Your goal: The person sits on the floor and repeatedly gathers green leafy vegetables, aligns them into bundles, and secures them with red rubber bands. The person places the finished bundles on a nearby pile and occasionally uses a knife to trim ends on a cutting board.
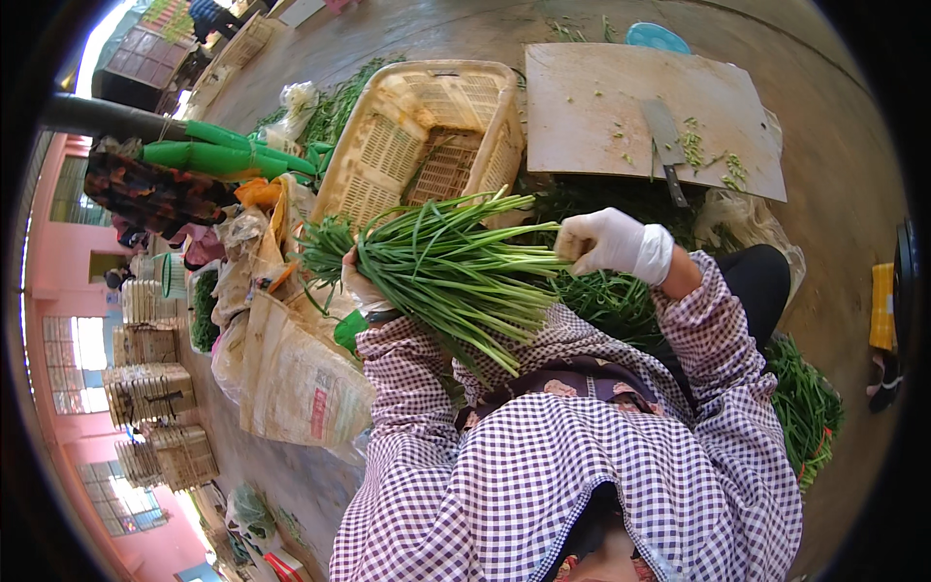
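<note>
My left hand [364, 284], in a pale glove, is closed around a large bunch of long green leafy stalks [451, 269], near their dark leafy end. The stalks fan out to the right above my lap, pale ends outward. My right hand [598, 240], in a white glove, has its fingers curled at the pale tip of an upper stalk; whether it pinches the stalk I cannot tell. A cleaver [663, 134] lies among small cut stem pieces on a pale board [582, 109], its black handle past the board's near edge.
A dirty cream plastic crate [349, 153] stands beyond the bunch, with a few stalks inside. Woven sacks [298, 378] lie at the left. More greens [607, 302] lie by my legs, and a tied bundle [804, 407] lies at the right. A blue basin [657, 38] is behind the board.
</note>
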### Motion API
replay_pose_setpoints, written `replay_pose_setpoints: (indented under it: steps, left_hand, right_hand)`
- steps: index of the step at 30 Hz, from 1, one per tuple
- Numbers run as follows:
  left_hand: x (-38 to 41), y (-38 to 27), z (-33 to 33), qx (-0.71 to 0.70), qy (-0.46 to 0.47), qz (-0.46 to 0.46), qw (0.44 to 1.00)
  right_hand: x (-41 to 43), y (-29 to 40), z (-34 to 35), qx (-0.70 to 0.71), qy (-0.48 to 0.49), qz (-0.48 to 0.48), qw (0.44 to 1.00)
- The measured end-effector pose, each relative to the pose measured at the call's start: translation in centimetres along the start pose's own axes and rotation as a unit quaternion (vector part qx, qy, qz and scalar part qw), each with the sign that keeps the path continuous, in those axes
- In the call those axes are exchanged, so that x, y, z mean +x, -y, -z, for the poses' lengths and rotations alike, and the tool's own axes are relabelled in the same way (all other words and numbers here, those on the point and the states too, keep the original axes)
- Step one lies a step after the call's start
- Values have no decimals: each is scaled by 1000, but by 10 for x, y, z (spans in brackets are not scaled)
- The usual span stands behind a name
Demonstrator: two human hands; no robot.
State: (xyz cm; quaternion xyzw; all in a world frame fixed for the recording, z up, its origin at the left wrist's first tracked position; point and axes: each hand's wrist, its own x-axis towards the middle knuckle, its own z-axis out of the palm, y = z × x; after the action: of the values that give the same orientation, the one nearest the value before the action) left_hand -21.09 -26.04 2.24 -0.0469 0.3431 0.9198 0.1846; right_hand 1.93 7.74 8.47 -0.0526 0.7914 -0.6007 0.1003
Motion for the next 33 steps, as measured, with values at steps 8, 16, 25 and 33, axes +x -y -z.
replay_pose_setpoints:
  steps: [8,16,25,33]
  left_hand:
    - [-1,-5,13,36,-36,-34,998]
    - [5,-9,37,24,20,-34,999]
    - [4,-28,70,65,38,-50,996]
    - [2,-38,89,78,79,-58,992]
  right_hand:
    - [-51,-14,28,-296,-160,-187,923]
    - [-1,22,-19,-185,-311,115,925]
    - [17,-4,-17,-141,-251,3,958]
    - [47,-12,-25,-144,-282,142,938]
